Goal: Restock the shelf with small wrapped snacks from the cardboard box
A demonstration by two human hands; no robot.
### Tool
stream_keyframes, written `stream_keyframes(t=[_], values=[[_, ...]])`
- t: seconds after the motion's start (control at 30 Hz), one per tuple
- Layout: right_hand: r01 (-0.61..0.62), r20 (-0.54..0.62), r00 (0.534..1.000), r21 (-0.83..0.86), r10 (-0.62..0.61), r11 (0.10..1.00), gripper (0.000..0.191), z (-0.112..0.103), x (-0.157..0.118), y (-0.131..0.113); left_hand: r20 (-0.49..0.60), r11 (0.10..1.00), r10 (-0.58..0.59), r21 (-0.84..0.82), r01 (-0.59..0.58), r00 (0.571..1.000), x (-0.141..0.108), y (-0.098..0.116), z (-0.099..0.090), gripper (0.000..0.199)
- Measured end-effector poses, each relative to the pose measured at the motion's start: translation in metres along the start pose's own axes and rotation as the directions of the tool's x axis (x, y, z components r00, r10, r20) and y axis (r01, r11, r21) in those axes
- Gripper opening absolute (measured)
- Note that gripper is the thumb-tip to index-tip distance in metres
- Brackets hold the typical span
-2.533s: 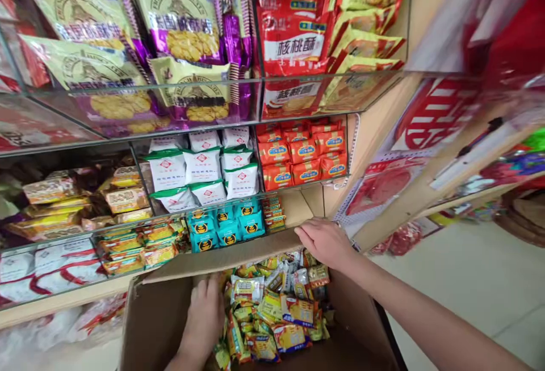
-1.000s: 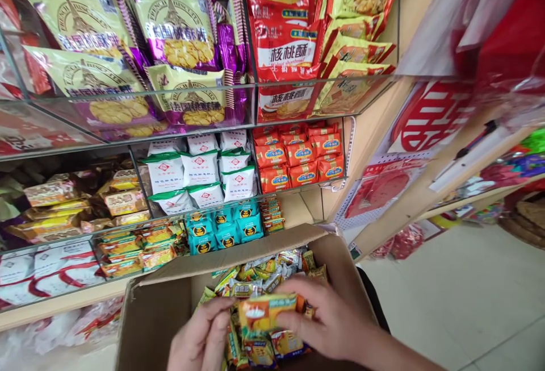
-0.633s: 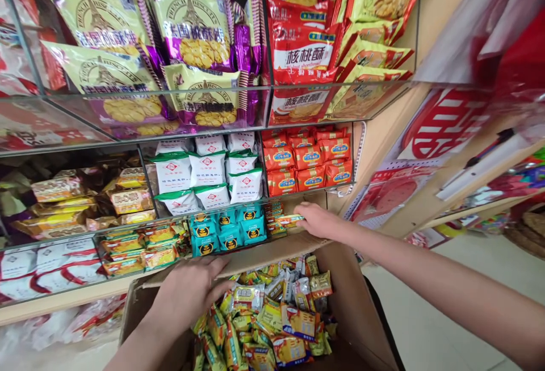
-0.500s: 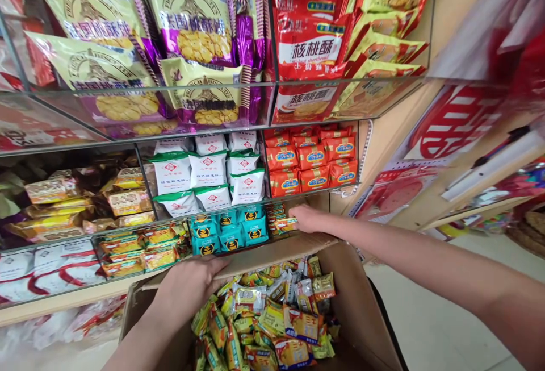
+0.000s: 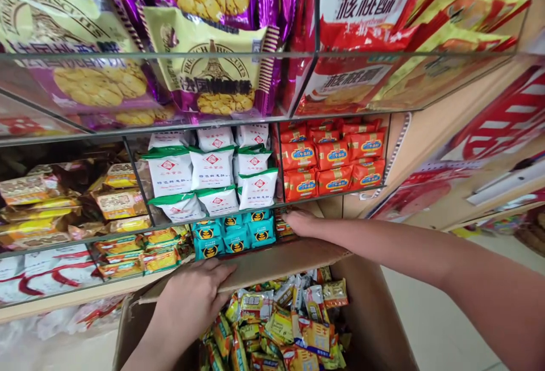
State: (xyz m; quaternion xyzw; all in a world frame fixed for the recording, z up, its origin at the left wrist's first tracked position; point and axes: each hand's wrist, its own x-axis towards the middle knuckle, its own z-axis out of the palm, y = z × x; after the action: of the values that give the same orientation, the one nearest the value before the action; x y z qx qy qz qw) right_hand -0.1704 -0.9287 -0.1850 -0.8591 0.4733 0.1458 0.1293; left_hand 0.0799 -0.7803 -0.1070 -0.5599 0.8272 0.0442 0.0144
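Left hand: grasping the box flap, fingers over the top, thumb below its edge. Right hand: arm extended over the box, hand inside the bottom row of the shelf, at the small stacked packs. Fingertips hidden there, can't tell if it's gripping a pack.

Cardboard box is open on the near side, flap towards the shelf. Loose snack packs lie in it in a jumbled heap, mostly yellow and orange, a few silvery.

Bottom row: teal packs just left of the small stack, yellow-orange packs further left. Row above: white-and-green packs in the middle, red packs to their right, across a divider. Top row: purple-and-cream biscuit bags left, big red bags right, behind a clear front panel.
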Motion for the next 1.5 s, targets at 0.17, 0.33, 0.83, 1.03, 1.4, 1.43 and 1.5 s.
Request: stream_keyframes(t=[0.17,0.33,0.83,1.03,1.4,1.43,1.5], values=[[0.001,0.002,1.000,-0.054,0.000,0.999,0.027,0.003,0.004,-0.002,-0.023,0.999,0.021,0.030,-0.020,1.000,-0.002,0.000,0.002,0.036],[0.001,0.006,1.000,-0.056,-0.001,0.998,0.031,0.008,0.004,-0.001,0.014,1.000,-0.013,0.007,0.012,1.000,-0.001,0.002,0.001,0.037],[0.011,-0.001,1.000,0.157,-0.011,0.987,0.036,-0.053,-0.043,-0.004,-0.022,0.998,-0.032,-0.060,0.031,0.999,0.001,0.001,-0.009,0.030],[0.109,-0.258,0.966,0.360,-0.013,0.926,0.026,-0.045,-0.136,-0.015,-0.185,0.988,0.130,-0.059,-0.143,0.974,-0.027,0.002,0.007,0.047],[0.068,-0.869,0.495,0.044,0.004,0.997,0.028,0.013,-0.137,-0.030,-0.158,0.945,-0.224,-0.276,0.175,0.962,-0.012,-0.005,0.146,0.044],[0.064,-0.874,0.485,0.026,-0.008,0.998,0.029,0.012,-0.137,-0.029,-0.145,0.943,-0.231,-0.278,0.185,0.962,-0.006,-0.009,0.147,0.039],[0.076,-0.874,0.485,0.001,-0.036,0.997,0.030,0.010,-0.140,-0.026,-0.137,0.942,-0.225,-0.283,0.180,0.965,0.000,-0.017,0.146,0.029]])
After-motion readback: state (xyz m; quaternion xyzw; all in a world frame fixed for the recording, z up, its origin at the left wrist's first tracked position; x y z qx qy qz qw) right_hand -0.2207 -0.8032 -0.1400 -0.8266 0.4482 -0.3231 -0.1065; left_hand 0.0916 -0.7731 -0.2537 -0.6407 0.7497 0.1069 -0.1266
